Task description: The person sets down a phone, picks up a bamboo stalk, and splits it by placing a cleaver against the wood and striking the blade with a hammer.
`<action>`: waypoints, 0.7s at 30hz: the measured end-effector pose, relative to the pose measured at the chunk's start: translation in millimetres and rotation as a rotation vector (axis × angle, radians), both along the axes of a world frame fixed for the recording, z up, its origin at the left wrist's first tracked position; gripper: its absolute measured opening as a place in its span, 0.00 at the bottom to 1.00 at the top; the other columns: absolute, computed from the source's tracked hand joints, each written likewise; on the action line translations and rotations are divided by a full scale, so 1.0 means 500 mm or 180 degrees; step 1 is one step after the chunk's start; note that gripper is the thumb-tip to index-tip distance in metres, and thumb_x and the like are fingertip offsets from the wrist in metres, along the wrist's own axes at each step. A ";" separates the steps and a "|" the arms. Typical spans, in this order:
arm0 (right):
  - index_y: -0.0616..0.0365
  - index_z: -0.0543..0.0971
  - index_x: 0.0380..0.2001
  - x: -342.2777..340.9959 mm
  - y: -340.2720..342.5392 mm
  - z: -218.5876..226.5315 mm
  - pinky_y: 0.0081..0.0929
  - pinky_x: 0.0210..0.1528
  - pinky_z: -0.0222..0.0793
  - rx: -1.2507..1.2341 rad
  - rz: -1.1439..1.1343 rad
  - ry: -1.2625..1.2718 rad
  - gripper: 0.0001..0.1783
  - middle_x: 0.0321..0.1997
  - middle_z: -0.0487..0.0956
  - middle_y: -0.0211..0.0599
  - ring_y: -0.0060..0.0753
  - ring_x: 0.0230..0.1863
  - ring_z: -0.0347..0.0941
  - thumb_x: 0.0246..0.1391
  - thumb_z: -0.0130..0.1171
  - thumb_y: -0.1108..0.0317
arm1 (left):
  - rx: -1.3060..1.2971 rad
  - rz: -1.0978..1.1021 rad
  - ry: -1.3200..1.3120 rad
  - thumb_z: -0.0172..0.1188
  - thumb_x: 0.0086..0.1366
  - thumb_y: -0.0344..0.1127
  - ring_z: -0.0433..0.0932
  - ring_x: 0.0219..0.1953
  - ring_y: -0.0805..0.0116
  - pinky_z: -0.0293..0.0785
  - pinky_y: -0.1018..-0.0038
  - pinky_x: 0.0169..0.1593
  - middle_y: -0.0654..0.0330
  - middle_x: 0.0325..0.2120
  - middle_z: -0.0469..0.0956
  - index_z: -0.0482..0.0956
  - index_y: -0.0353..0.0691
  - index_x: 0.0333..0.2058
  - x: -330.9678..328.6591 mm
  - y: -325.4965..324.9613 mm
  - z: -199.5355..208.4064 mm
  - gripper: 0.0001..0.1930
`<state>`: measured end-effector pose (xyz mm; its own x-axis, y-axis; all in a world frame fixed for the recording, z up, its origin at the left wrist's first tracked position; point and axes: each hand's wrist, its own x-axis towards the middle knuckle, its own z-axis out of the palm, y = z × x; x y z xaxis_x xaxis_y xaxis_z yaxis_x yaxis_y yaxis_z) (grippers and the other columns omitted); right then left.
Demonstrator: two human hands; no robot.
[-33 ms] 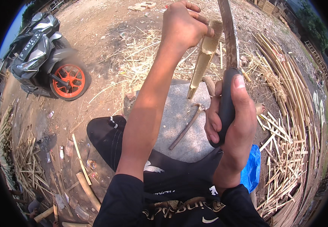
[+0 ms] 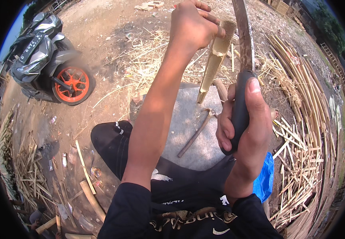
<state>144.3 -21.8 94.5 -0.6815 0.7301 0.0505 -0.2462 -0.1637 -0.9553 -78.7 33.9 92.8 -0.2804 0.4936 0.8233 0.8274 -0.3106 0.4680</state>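
The left hand point(image 2: 190, 26) is closed around the top end of a bamboo piece point(image 2: 214, 63), holding it upright and slightly tilted, its lower tip resting on a grey block point(image 2: 188, 127) below the grip. The right hand point(image 2: 246, 127) is wrapped fully round the black handle of a knife point(image 2: 242, 55), thumb along the handle, the blade rising just right of the bamboo, close beside it; whether they touch I cannot tell. A thin stick point(image 2: 196, 133) lies on the block, just left of the right grip. Bamboo strips point(image 2: 300, 159) are heaped on the ground to the right, and a motorcycle point(image 2: 47, 63) stands well left.
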 end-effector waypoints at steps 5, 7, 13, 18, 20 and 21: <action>0.60 0.69 0.35 -0.007 0.022 -0.014 0.19 0.11 0.50 -0.0009 0.0060 -0.0367 0.27 0.12 0.63 0.28 0.19 0.09 0.57 0.69 0.42 0.43 | 0.0372 0.0312 0.1737 0.67 0.41 0.34 0.83 0.37 0.63 0.77 0.70 0.46 0.58 0.23 0.84 0.87 0.47 0.18 -0.031 0.007 -0.008 0.03; 0.62 0.71 0.36 -0.020 0.007 -0.010 0.19 0.09 0.47 0.0041 -0.0233 -0.0489 0.29 0.10 0.60 0.28 0.19 0.06 0.53 0.68 0.41 0.42 | 0.0340 0.0480 0.1561 0.66 0.40 0.34 0.82 0.39 0.63 0.77 0.70 0.47 0.59 0.23 0.84 0.87 0.48 0.17 -0.023 0.018 -0.018 0.02; 0.62 0.71 0.36 -0.029 0.007 -0.016 0.20 0.10 0.48 0.0079 -0.0141 -0.0419 0.29 0.10 0.61 0.29 0.20 0.07 0.54 0.68 0.41 0.42 | -0.0685 0.0247 -0.0617 0.75 0.44 0.31 0.82 0.40 0.65 0.77 0.72 0.46 0.51 0.32 0.84 0.78 0.32 0.41 0.001 -0.014 0.005 0.24; 0.63 0.72 0.38 -0.043 0.026 -0.039 0.23 0.20 0.60 -0.0196 0.0117 0.0202 0.28 0.16 0.67 0.34 0.24 0.14 0.63 0.68 0.42 0.45 | -0.1351 -0.0554 -0.2169 0.67 0.60 0.58 0.80 0.39 0.69 0.71 0.76 0.48 0.56 0.31 0.83 0.81 0.29 0.38 0.083 -0.154 0.021 0.29; 0.63 0.73 0.38 -0.057 0.039 -0.056 0.23 0.25 0.63 -0.0099 0.0134 0.0284 0.26 0.20 0.71 0.34 0.23 0.20 0.67 0.68 0.41 0.47 | -0.2016 -0.0647 -0.2235 0.62 0.62 0.61 0.78 0.37 0.72 0.70 0.77 0.46 0.59 0.29 0.81 0.81 0.30 0.35 0.130 -0.189 0.043 0.31; 0.63 0.72 0.38 -0.067 0.039 -0.060 0.22 0.27 0.63 0.0051 0.0159 0.0197 0.24 0.23 0.73 0.32 0.21 0.23 0.68 0.67 0.41 0.50 | -0.2383 -0.0651 -0.2310 0.60 0.64 0.63 0.77 0.36 0.74 0.70 0.78 0.44 0.60 0.28 0.80 0.82 0.30 0.34 0.143 -0.208 0.040 0.32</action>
